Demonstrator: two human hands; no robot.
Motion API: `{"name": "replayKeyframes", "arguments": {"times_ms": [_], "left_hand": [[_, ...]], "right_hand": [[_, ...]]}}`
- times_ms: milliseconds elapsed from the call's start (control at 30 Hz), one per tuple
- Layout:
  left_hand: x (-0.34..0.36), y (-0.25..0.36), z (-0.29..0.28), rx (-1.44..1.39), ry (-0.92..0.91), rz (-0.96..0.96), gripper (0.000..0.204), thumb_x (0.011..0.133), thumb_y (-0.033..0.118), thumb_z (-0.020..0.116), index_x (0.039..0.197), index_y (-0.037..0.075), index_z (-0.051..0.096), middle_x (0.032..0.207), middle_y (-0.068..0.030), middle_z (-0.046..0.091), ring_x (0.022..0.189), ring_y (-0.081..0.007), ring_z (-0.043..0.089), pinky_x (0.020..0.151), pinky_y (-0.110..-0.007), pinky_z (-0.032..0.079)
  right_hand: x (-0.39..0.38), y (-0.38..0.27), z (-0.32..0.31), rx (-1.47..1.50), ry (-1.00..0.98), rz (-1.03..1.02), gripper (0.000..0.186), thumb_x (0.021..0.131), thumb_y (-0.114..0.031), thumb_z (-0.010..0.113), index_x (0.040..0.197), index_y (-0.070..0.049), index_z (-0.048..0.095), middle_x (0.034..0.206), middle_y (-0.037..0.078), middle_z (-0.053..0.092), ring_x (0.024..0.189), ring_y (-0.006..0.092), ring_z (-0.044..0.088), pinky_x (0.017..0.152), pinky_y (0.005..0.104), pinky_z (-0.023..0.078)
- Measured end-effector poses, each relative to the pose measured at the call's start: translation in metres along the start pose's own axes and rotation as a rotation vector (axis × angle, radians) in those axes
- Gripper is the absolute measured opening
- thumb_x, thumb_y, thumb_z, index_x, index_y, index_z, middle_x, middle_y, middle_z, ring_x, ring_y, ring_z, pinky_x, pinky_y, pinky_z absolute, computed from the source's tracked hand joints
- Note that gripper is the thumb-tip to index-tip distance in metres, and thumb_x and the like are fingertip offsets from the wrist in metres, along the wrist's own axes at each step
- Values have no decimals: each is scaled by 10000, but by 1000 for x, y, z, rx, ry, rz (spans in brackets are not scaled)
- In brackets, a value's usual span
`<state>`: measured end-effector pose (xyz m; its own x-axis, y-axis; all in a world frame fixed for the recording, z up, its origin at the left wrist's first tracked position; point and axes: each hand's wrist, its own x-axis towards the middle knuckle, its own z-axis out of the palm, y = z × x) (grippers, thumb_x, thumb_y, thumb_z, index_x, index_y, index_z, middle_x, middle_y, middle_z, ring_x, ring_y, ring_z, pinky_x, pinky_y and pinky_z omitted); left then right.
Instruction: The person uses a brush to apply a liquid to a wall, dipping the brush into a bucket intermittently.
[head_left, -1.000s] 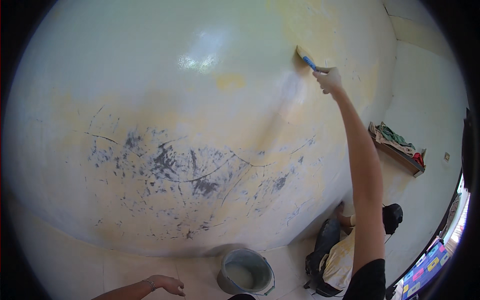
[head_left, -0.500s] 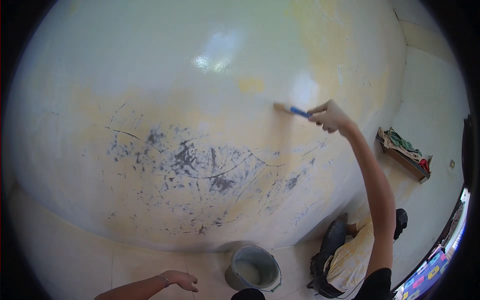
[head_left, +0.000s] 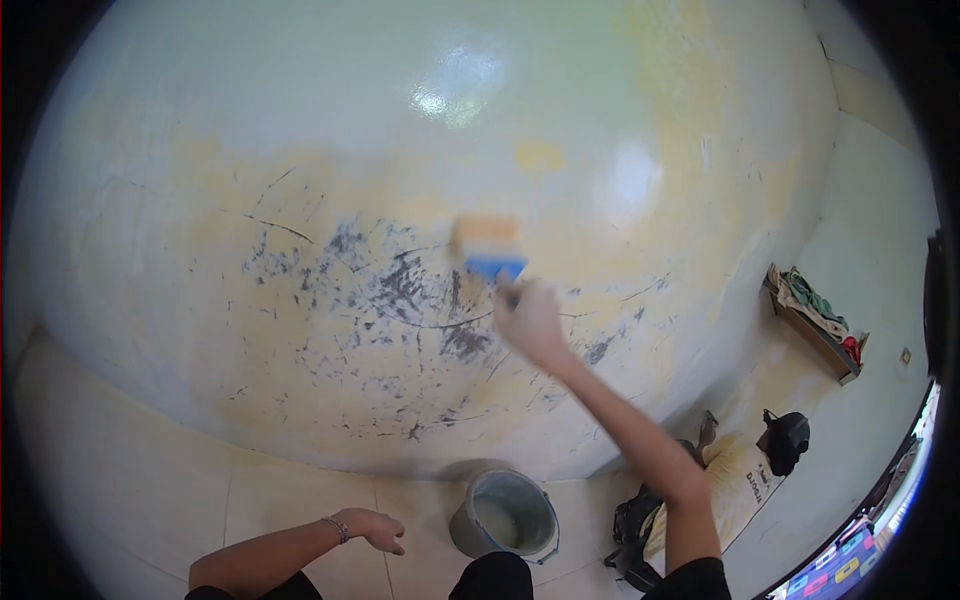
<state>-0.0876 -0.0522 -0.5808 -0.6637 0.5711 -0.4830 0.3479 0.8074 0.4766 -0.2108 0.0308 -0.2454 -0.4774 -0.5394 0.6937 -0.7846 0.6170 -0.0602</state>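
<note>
My right hand point(head_left: 530, 325) grips the handle of a wide brush point(head_left: 485, 255) with pale bristles and a blue band, held over the wall at mid-height and blurred by motion. Behind it, the glossy pale wall point(head_left: 300, 120) carries yellowish patches and a broad area of dark cracks and flaked spots. My left hand point(head_left: 378, 530), a bracelet at its wrist, hangs low above the floor with empty, loosely bent fingers, slightly apart. Just right of it stands a grey bucket point(head_left: 463, 525) holding cloudy pale liquid.
Another person point(head_left: 720, 500) in a cap and stained light shirt crouches low at right, a hand near the wall. A wooden shelf point(head_left: 810, 335) with crumpled cloths point(head_left: 815, 295) is on the side wall. A colourful patterned item point(head_left: 830, 570) lies at far lower right. Tiled floor point(head_left: 290, 500) runs below.
My right hand and brush have swept from the upper right down and leftward to mid-wall, the brush now turned broad side to view. The crouching person's head has shifted slightly.
</note>
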Motion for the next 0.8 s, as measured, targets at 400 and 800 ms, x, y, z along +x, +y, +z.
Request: {"name": "replayKeyframes", "arguments": {"times_ms": [400, 800], "left_hand": [[0, -9, 5, -22, 63, 21, 653, 829, 517, 474, 1259, 29, 414, 1238, -185, 479, 1142, -322, 460, 946, -407, 372], [-4, 1, -1, -45, 24, 76, 646, 831, 510, 472, 1254, 25, 420, 1222, -193, 490, 1130, -318, 469, 939, -402, 379]], "right_hand": [[108, -44, -109, 102, -361, 273, 234, 714, -243, 654, 862, -65, 692, 604, 28, 558, 435, 87, 447, 368, 223, 365], [189, -54, -111, -229, 438, -111, 265, 700, -198, 583, 801, 34, 660, 541, 143, 587, 461, 229, 589, 442, 342, 452]]}}
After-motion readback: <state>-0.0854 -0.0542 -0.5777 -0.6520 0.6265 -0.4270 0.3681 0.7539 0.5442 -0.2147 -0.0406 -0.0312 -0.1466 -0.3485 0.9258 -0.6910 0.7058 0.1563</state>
